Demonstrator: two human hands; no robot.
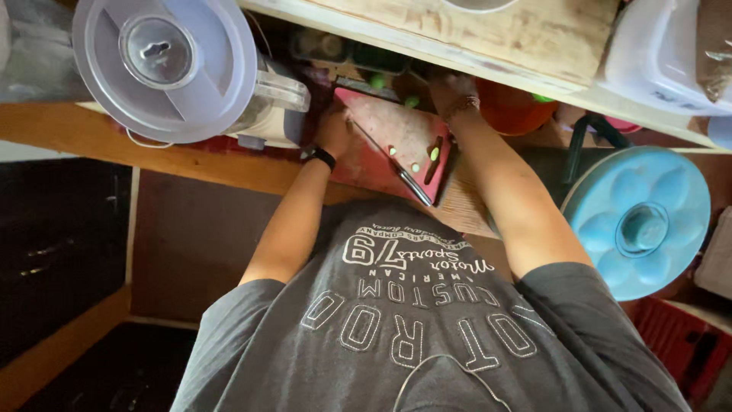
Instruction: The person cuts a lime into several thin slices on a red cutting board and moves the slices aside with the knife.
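One kitchen knife (393, 164) is lying diagonally across the red cutting board (396, 126) on the desk, black handle nearest the person, small green pieces (416, 166) sitting just right of its blade. The left hand (333, 133), wearing a black wristwatch (322, 157), is resting at the board's left edge beside the knife tip; its grip is turned away, so I cannot tell its state. The right hand (450, 88) is reaching over the far edge, its grip hidden too. Left of the left grip, a food processor (171, 69) is standing.
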